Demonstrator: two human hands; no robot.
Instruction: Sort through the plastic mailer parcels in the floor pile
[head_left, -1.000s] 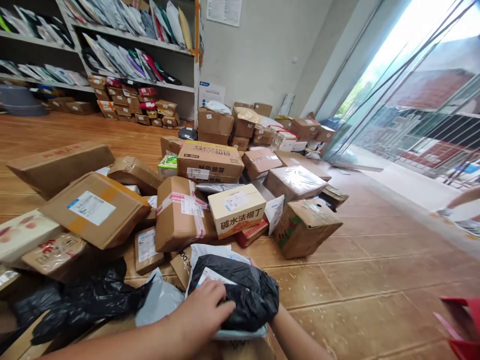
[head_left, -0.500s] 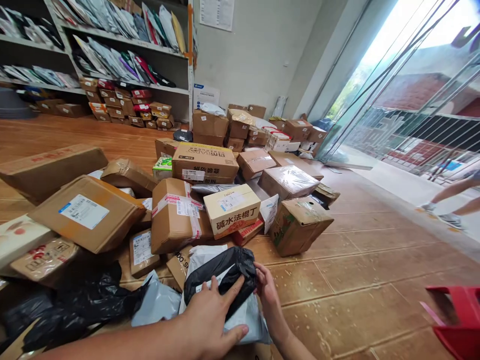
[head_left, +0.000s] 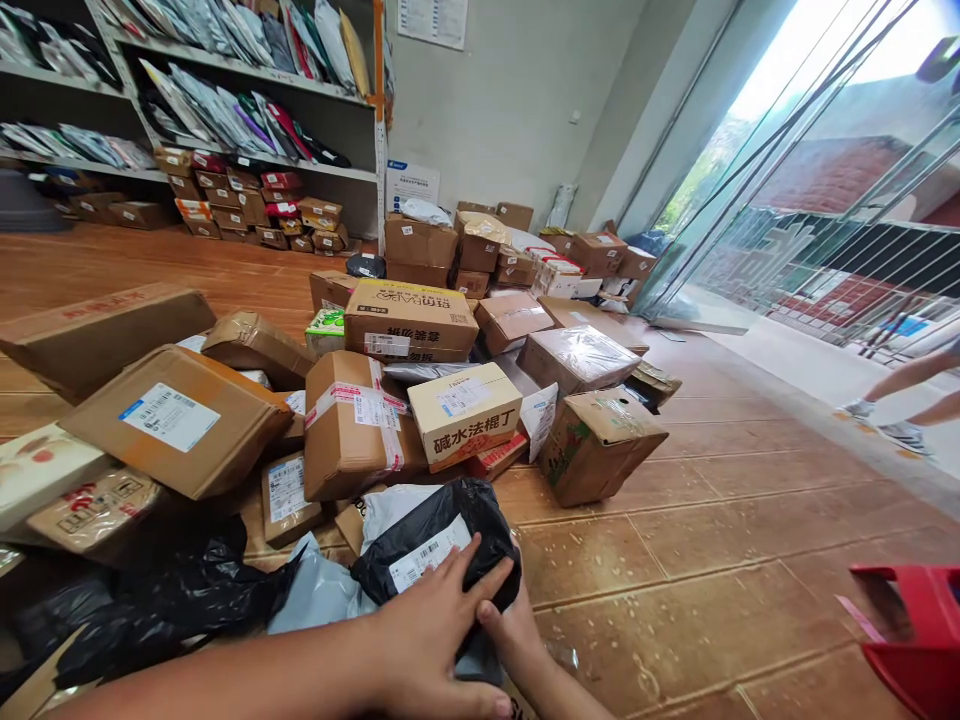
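A black plastic parcel with a white barcode label is low in the middle of the view. My left hand lies palm down on its near side, fingers spread. At the parcel's right end my right hand grips it, thumb on top and the other fingers hidden beneath. Directly behind and under the parcel show a white mailer bag and, to the left, a pale grey-blue mailer bag. Crumpled black plastic lies beyond that on the left.
Cardboard boxes pile up ahead, among them a taped brown box and a cream box. A scuffed carton stands on the tiled floor to the right. Shelves hold mailers. A red plastic object is at lower right; a person's legs show beyond the doorway.
The black parcel has turned in my hands, so its label shows more fully. My right hand has shifted from beside its right end to around and under it, thumb over the top.
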